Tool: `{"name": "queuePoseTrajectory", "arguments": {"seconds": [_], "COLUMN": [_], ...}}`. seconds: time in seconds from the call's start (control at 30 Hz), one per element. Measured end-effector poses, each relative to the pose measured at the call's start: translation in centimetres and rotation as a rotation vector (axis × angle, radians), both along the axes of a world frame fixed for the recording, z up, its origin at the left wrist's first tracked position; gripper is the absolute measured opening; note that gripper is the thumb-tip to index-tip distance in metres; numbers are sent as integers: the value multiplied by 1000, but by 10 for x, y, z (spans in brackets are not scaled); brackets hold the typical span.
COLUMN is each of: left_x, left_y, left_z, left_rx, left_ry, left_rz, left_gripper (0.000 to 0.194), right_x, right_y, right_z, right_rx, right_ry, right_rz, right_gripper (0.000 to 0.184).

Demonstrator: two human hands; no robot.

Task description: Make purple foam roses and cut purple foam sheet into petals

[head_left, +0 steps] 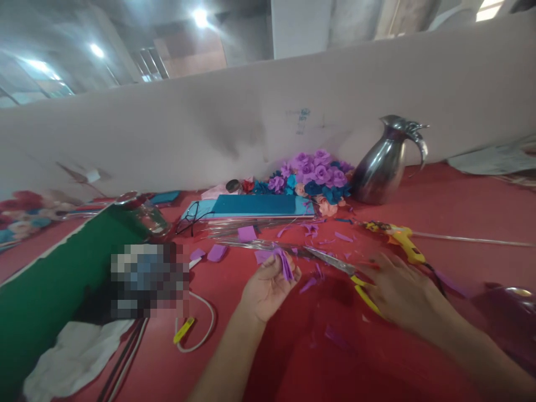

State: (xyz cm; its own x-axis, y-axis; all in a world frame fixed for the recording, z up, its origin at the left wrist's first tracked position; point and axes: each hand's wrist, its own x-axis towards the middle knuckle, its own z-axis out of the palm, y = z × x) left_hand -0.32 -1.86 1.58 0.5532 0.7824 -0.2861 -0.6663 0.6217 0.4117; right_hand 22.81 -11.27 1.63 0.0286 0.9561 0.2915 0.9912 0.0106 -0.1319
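Left hand [268, 285], over the red counter [293, 363], pinched folded purple paper [286, 266]; right hand [404, 287], well apart and blurred, met the scissors [336, 262], grip unclear. A careless reach could have burned fingers on the glue gun [405, 244] just beyond, or swung the scissors leftward. Behind stood a steel jug [383, 167], then flowers [320, 174]; purple scraps [309, 285] littered the way.

Left hand [272, 287] curls closed; right hand [396, 287] (blurred) lies palm-down.

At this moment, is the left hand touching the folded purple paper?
Touching. The head view shows it: the left hand holds the folded purple paper in its curled fingers.
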Motion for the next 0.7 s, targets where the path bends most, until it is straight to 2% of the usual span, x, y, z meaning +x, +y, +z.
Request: {"name": "queuePoseTrajectory", "arguments": {"seconds": [0.03,0.17,0.23,0.33,0.47,0.7], "left_x": [1,6,7,7,6,7], "left_y": [-1,-4,-4,-3,1,1], "left_z": [0,2,1,-3,-9,-16], "left_rx": [20,110,115,64,14,37], "left_ry": [7,111,140,139,146,145], "left_rz": [-10,-48,-76,-99,-126,-171], "left_gripper": [7,14,17,20,29,25], "right_x": [-10,-63,-84,-97,-92,-88], "right_y": [3,25,37,48,50,49], "right_z": [9,37,40,33,24,17], "right_rx": [-23,-105,-128,-171,-239,-250], "right_ry": [85,800,1079,1374,1585,1663], "right_rz": [13,158,206,231,240,170], "right_gripper": [19,23,20,15,15,10]}}
